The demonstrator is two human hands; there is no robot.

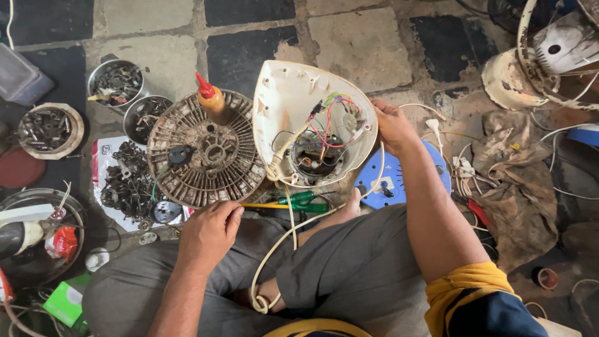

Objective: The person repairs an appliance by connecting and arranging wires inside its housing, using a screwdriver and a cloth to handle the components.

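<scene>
Steadying the opened cream fan base [293, 100] on the floor with the right hand [392, 125] gripping its rim, wiring exposed and undone, left hand [209, 229] closing on the yellow-handled screwdriver [265, 205] beside the grille [206, 153].

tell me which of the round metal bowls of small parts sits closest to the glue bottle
The steel bowl directly left of the orange glue bottle, tucked against the fan grille; the other sits farther up-left.

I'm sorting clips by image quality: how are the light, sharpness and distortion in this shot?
Head view: soft, even light with no hard shadows; the white fan housing held by the right hand is bright but not blown out; the left hand is sharp; wide-lens bending shows at the edges; the lower corners sit dim.
</scene>
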